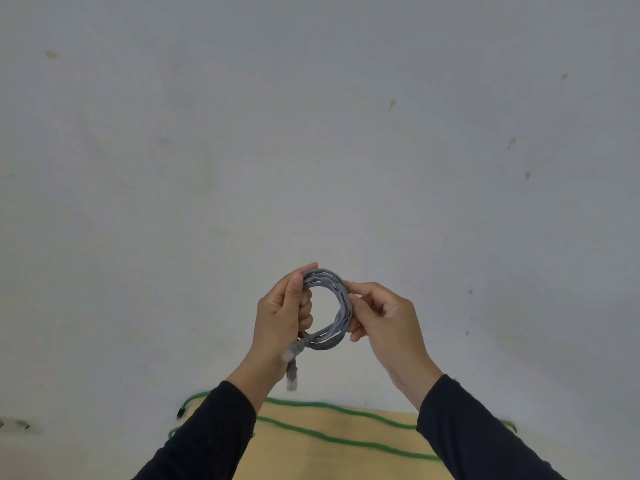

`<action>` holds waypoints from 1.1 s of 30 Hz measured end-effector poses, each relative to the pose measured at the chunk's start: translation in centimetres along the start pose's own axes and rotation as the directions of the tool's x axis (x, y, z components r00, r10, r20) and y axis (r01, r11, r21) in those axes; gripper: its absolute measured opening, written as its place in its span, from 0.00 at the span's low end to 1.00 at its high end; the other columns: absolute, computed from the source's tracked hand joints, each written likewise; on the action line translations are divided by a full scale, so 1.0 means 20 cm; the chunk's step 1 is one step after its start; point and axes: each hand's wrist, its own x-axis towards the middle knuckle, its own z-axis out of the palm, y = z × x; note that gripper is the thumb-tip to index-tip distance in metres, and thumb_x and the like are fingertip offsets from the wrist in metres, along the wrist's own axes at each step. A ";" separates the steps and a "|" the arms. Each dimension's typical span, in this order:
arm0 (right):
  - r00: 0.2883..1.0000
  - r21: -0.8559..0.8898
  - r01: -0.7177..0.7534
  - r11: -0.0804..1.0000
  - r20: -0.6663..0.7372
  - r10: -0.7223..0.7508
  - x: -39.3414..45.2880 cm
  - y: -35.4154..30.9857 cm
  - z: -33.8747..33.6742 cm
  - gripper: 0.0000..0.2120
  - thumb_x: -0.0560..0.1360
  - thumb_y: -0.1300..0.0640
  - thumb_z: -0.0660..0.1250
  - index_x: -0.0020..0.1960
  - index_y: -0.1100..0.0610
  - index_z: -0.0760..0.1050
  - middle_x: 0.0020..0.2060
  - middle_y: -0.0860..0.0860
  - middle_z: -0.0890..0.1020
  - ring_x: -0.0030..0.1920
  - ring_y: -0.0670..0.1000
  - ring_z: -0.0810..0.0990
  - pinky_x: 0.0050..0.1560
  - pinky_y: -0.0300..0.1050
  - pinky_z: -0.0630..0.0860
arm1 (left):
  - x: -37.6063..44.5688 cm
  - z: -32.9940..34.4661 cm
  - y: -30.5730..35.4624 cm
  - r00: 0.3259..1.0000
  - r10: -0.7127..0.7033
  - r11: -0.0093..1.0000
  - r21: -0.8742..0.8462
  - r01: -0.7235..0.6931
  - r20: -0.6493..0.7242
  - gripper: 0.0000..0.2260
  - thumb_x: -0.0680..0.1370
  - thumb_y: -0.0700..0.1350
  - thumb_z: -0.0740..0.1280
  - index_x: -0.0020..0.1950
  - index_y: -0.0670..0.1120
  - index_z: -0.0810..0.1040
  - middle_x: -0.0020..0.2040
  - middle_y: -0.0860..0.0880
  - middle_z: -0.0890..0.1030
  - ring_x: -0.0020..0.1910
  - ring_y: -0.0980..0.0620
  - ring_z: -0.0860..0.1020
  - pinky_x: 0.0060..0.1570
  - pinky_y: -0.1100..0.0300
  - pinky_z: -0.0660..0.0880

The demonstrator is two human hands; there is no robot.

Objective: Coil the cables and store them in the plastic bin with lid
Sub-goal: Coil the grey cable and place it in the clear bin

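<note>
A grey network cable (341, 311) is wound into a small round coil, held up in front of a pale wall. My left hand (282, 315) grips the coil's left side, thumb along the loops. My right hand (379, 315) pinches its right side with the fingertips. Two plug ends (292, 355) hang down from the coil below my left hand. A green cable (332, 434) lies stretched in two lines across a tan table at the bottom of the view. The plastic bin is out of view.
The tan tabletop (346, 459) fills the bottom centre, partly hidden by my dark sleeves. A black plug (179, 412) of the green cable hangs off the table's left side. The grey-white wall (311, 133) behind has a few small marks.
</note>
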 end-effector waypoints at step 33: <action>0.986 -0.219 0.054 0.974 -0.144 -0.087 -0.31 0.42 0.26 0.19 0.78 0.64 0.59 0.65 0.47 0.71 0.43 0.45 0.79 0.45 0.41 0.75 0.45 0.25 0.69 | -0.27 -0.14 -0.31 0.961 0.001 0.921 0.375 0.107 -0.275 0.13 0.80 0.48 0.58 0.63 0.58 0.74 0.48 0.57 0.82 0.37 0.66 0.76 0.47 0.63 0.74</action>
